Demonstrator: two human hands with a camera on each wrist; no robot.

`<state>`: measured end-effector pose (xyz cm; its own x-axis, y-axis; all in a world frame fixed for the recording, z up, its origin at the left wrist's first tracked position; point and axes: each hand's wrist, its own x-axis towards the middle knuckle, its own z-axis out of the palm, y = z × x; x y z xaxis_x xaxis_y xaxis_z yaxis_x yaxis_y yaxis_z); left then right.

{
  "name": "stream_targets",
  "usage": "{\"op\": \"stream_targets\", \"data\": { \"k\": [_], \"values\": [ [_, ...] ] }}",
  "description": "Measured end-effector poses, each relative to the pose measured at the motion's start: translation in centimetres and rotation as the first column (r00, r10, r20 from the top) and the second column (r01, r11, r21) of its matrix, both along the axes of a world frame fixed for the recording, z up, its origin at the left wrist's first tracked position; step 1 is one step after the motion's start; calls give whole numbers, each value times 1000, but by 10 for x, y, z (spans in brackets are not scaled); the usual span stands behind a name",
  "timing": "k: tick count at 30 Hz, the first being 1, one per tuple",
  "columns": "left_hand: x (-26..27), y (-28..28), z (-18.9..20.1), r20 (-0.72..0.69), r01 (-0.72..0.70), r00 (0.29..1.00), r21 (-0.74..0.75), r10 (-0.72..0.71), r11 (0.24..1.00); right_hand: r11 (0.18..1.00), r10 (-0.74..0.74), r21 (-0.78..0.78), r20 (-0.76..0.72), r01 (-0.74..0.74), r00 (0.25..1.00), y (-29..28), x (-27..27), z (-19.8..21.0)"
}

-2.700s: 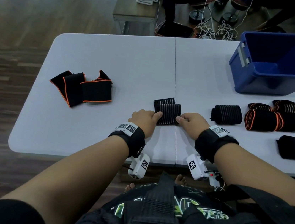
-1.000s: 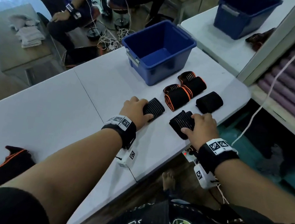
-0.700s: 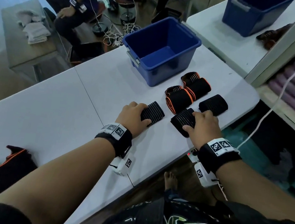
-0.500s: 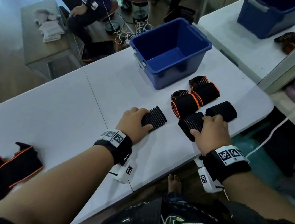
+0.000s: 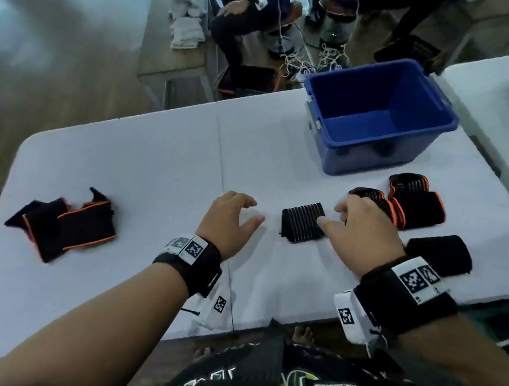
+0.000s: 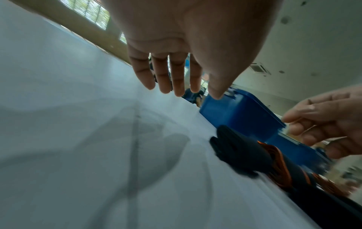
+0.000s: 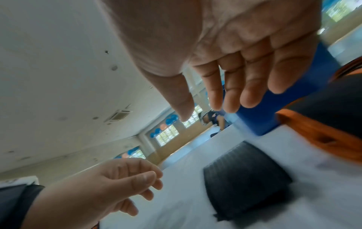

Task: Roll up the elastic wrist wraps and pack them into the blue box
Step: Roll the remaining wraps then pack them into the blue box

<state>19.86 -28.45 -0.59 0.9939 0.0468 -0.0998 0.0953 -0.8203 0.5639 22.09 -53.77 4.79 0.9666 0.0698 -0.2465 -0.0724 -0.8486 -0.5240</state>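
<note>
A long white folding table (image 5: 154, 161) fills most of the room in front of the person. At its far right stands the blue box (image 5: 378, 140), with no wrap showing inside. Near the left end lies a loose heap of unrolled black wraps with orange edging (image 5: 63, 227). On the right, just this side of the box, two orange-trimmed rolls (image 5: 418, 209) lie side by side, and a plain black roll (image 5: 441, 257) sits nearer the table's near edge. Between the hands rests a ribbed black roll (image 5: 302, 226), flat on the table. The right hand (image 5: 367, 232) hovers just right of it, fingers loose and spread, thumb reaching toward the roll; whether the thumb touches it I cannot tell. The left hand (image 5: 230, 222) hangs above bare table to the roll's left, fingers relaxed and lightly bent, holding nothing.
</note>
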Motion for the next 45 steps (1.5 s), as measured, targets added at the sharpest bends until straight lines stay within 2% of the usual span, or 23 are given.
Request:
{"op": "stream_targets", "data": {
  "k": [5, 9, 14, 19, 25, 30, 32, 40, 45],
  "values": [
    [-47, 86, 6, 3, -265, 964, 22, 265, 964, 961, 276, 47, -65, -274, 959, 95, 5, 2],
    [-100, 163, 9, -3, -498, 867, 30, 498, 867, 897, 441, 38, -142, -441, 886, 162, -12, -8],
    [-161, 244, 13, -20, -696, 717, 28, 697, 717, 838, 542, 27, -159, -545, 825, 228, -35, -16],
    [-169, 282, 15, -82, -792, 609, -32, 789, 609, 816, 572, 1, -139, -578, 808, 274, -48, -17],
    [-139, 290, 8, -183, -747, 658, -37, 731, 663, 840, 538, -20, -95, -542, 838, 299, -47, -5],
    [-115, 286, 4, -233, -770, 631, -76, 740, 633, 878, 474, -30, -74, -477, 878, 293, -46, 5],
    [-107, 286, 4, -226, -759, 645, -73, 730, 647, 891, 450, -33, -64, -453, 891, 288, -47, 7],
    [-83, 273, 16, -212, -612, 786, -140, 580, 778, 931, 358, -47, -78, -363, 930, 264, -44, 7],
    [-80, 256, 37, -115, -473, 878, -345, 464, 811, 938, 345, 61, -63, -341, 937, 259, -41, 9]
  ]
}}
